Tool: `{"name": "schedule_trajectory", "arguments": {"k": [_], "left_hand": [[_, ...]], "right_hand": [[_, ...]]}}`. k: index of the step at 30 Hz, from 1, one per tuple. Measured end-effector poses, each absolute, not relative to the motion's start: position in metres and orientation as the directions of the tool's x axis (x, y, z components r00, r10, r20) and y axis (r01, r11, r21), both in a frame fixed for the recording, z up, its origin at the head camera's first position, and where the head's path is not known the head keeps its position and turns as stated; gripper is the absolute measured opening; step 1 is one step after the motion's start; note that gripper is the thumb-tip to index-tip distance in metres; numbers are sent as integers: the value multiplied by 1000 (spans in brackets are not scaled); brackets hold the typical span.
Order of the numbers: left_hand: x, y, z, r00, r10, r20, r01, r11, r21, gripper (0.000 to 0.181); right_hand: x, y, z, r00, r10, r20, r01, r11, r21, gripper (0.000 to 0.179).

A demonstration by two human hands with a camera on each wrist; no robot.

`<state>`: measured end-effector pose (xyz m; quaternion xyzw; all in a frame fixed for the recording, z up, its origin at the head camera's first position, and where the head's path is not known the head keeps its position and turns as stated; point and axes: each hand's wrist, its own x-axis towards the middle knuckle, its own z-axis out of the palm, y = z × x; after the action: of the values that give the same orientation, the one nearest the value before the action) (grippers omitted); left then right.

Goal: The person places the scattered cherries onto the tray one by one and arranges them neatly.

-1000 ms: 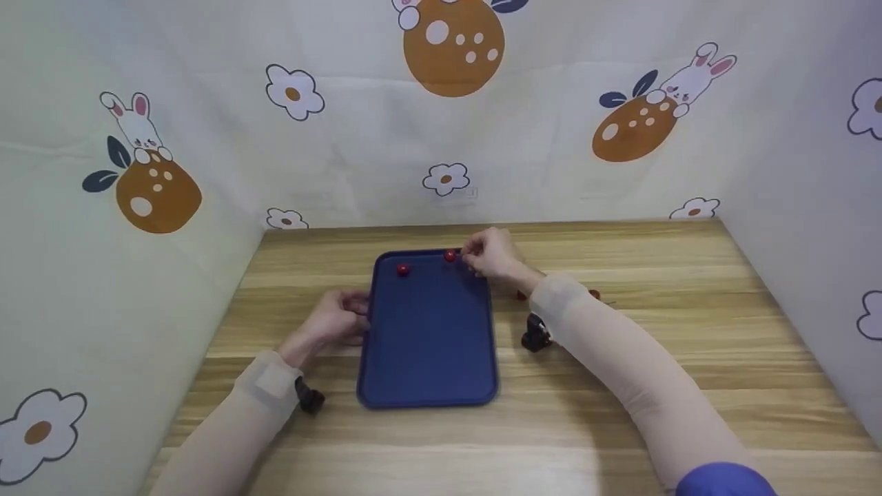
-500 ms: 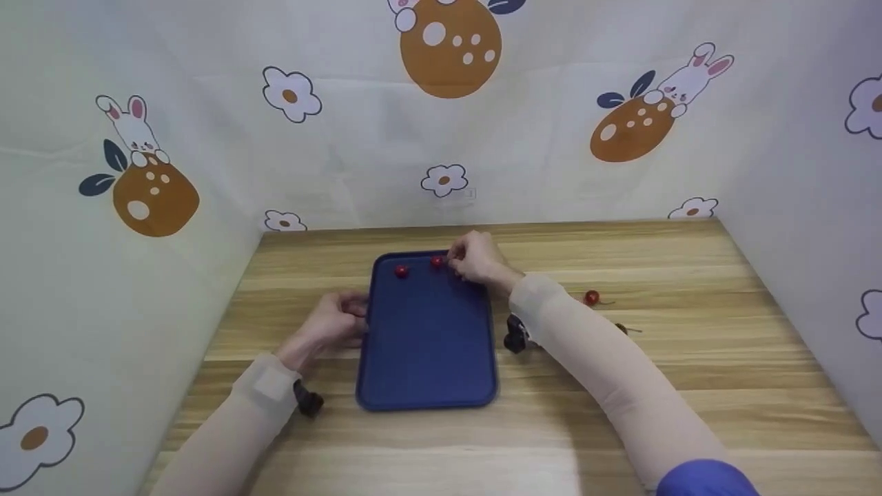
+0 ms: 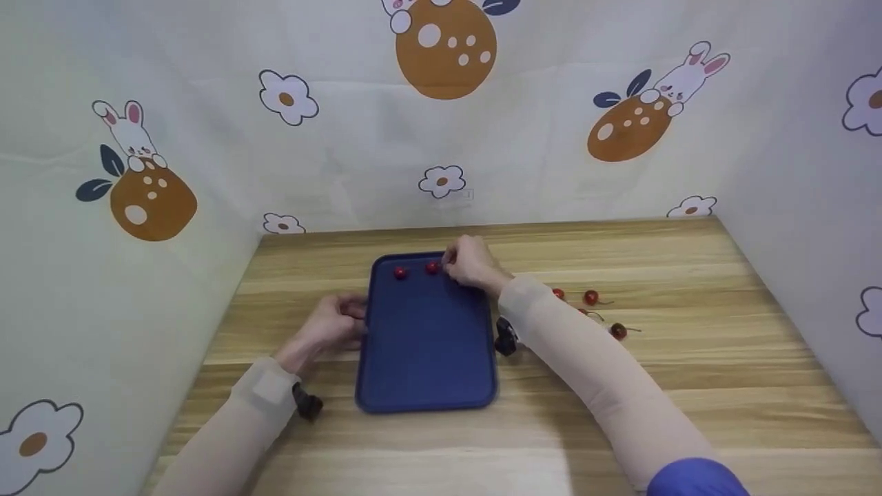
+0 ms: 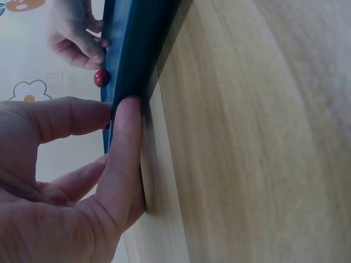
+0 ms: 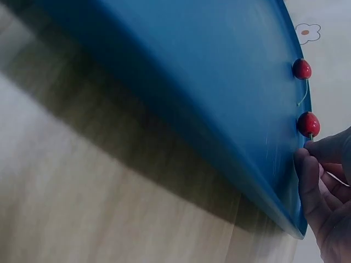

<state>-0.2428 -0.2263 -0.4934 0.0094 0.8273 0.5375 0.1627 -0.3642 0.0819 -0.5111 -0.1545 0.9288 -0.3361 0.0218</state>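
Observation:
A blue rectangular tray [image 3: 427, 344] lies on the wooden table. My left hand [image 3: 329, 324] holds the tray's left side; in the left wrist view its thumb [image 4: 71, 116] reaches the rim and a finger lies along the outer wall. At the tray's far right corner, my right hand [image 3: 470, 262] pinches the stem of a red cherry [image 5: 308, 125] between thumb and fingertips. That cherry is over the tray's far end. Left of it, a second cherry [image 3: 400, 273] rests in the tray, its thin green stem showing in the right wrist view.
Several more cherries lie on the table right of the tray, among them one red cherry [image 3: 591, 297] and a darker one [image 3: 619, 331]. My right forearm partly covers this group. A patterned cloth [image 3: 358, 151] hangs behind the table and along both sides.
My right hand has moved left and slightly nearer with its cherry, toward the cherry in the tray. More cherries now show beside the right forearm. My left hand stays at the tray's side.

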Motion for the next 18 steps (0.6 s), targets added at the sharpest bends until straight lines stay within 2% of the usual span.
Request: {"name": "schedule_trajectory", "arguments": {"k": [10, 18], "left_hand": [[-243, -226, -494, -955, 192, -224, -122, 434, 892, 70], [-244, -226, -494, -958, 191, -215, -115, 431, 895, 69]], "right_hand": [[-381, 78, -529, -956, -288, 64, -268, 758, -595, 12], [-362, 76, -506, -953, -298, 53, -274, 773, -572, 16]]}}
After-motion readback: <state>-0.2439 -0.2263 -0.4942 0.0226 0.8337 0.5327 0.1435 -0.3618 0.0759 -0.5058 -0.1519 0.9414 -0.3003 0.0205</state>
